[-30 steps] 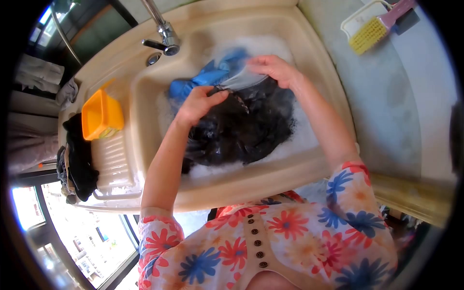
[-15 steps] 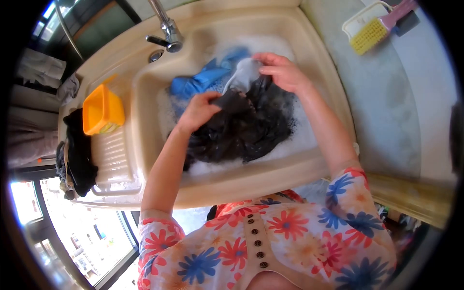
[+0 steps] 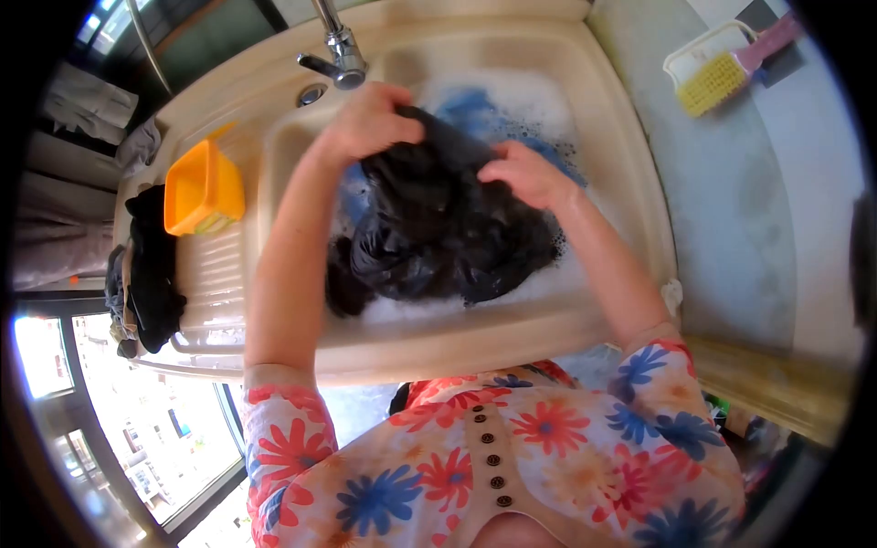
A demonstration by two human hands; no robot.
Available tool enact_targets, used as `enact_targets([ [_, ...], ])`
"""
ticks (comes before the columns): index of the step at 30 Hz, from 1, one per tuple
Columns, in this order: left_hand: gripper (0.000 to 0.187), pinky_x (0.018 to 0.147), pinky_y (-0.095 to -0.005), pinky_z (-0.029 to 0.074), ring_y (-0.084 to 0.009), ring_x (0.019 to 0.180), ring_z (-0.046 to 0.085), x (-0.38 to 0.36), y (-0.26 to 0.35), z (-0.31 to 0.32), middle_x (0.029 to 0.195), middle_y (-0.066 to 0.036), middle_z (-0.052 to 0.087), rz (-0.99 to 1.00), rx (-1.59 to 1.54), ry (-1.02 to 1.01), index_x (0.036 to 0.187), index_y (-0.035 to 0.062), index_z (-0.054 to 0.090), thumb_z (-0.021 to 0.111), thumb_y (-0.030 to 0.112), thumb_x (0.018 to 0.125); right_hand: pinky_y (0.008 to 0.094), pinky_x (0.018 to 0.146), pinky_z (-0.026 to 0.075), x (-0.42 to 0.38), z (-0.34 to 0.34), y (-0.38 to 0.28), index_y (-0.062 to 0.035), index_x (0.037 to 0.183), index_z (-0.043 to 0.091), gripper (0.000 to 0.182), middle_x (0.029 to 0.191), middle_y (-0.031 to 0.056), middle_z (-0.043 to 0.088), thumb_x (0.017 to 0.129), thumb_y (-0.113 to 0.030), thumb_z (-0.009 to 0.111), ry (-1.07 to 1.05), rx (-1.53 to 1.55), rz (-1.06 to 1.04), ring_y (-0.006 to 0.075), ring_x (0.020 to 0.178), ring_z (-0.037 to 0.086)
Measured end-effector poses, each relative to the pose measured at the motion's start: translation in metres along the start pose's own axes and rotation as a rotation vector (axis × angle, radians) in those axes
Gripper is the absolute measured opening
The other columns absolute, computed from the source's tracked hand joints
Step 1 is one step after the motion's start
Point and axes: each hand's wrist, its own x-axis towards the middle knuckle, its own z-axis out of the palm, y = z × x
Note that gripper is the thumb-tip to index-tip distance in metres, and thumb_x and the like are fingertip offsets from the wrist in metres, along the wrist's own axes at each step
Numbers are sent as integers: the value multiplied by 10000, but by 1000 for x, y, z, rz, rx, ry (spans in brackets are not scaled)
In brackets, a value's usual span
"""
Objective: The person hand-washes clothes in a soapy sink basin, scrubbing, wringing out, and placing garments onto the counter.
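A wet black garment (image 3: 438, 228) hangs from my two hands into the sink (image 3: 630, 183), its lower part lying in soapy water. At its upper left edge, my left hand (image 3: 373, 123) is closed on the cloth. Lower and to the right, my right hand (image 3: 528, 175) pinches the same dark edge, which is stretched taut between them. Behind the garment, a blue cloth (image 3: 468, 111) lies partly sunk in white foam; the garment hides some of it.
A chrome faucet (image 3: 343, 55) rises at the sink's back left. On the ribbed drainboard (image 3: 215, 292) stands a yellow-orange container (image 3: 206, 192), beside a pile of dark clothes (image 3: 153, 274). A yellow-bristled brush (image 3: 717, 84) lies on the right-hand ledge.
My left hand has moved up and away from me, raising the black garment's edge. My right hand has come lower, off the pale grey part, which no longer shows.
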Motion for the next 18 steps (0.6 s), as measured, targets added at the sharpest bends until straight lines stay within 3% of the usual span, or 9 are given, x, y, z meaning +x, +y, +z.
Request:
enact_targets([
  [2, 309, 589, -262, 430, -112, 643, 521, 1, -25, -4, 685, -55, 585, -36, -201, -166, 839, -4, 593, 675, 158, 588, 283, 679, 495, -14, 8, -30, 24, 908, 622, 190, 860, 62, 633, 832, -141, 565, -103, 300, 100, 134, 728, 597],
  [5, 516, 765, -257, 432, -137, 824, 552, -13, -13, 16, 841, -68, 614, 13, -307, -376, 1071, 3, 556, 729, 175, 617, 271, 660, 491, -5, 14, -41, 10, 916, 625, 227, 848, 54, 630, 853, -200, 570, -252, 273, 101, 124, 719, 591],
  [6, 534, 855, -269, 404, -162, 917, 543, -12, -6, 22, 930, -73, 618, -2, -394, -630, 1100, -15, 551, 744, 199, 650, 262, 636, 485, 5, 14, -39, 5, 907, 627, 262, 829, 44, 628, 853, -247, 578, -319, 234, 83, 118, 701, 584],
  [9, 508, 855, -268, 412, -155, 927, 544, -21, -10, 40, 977, -74, 614, -97, -476, -581, 1084, -14, 558, 746, 228, 679, 247, 597, 470, 16, 15, -57, -5, 874, 628, 268, 774, 38, 620, 842, -268, 589, -259, -10, -122, 106, 658, 565],
  [11, 402, 812, -273, 447, -144, 881, 571, -35, -18, 39, 940, -67, 622, -248, -919, -234, 1045, -15, 570, 705, 221, 749, 228, 554, 436, 17, 6, -46, -26, 814, 620, 218, 669, 22, 587, 821, -243, 601, 96, -129, -133, 91, 596, 529],
  [13, 336, 815, -313, 465, -179, 885, 594, -41, -23, 26, 960, -85, 624, -198, -1312, -133, 1039, -23, 560, 634, 212, 811, 212, 532, 402, 2, -6, -28, -43, 779, 597, 188, 637, -1, 564, 821, -225, 587, 318, -331, -139, 73, 583, 506],
  [15, 342, 836, -345, 467, -206, 901, 599, -40, -28, 21, 984, -99, 622, -129, -1480, -81, 1062, -17, 547, 555, 261, 862, 283, 637, 473, -17, 7, 13, 6, 906, 613, 276, 734, 87, 636, 747, -217, 645, 71, -633, -125, 155, 679, 597],
  [16, 348, 842, -348, 465, -208, 911, 596, -40, -24, 21, 999, -101, 617, -86, -1526, -78, 1073, -16, 542, 561, 257, 858, 362, 676, 469, -26, 23, 24, -4, 820, 626, 360, 746, 152, 628, 704, -342, 671, -25, -729, -255, 266, 703, 607],
  [18, 363, 856, -351, 458, -213, 939, 586, -41, -16, 20, 1031, -107, 605, -1, -1585, -71, 1098, -16, 528, 567, 249, 854, 390, 729, 452, -12, 36, 80, -15, 865, 628, 335, 825, 190, 618, 702, -307, 651, 103, -781, -277, 329, 820, 591],
])
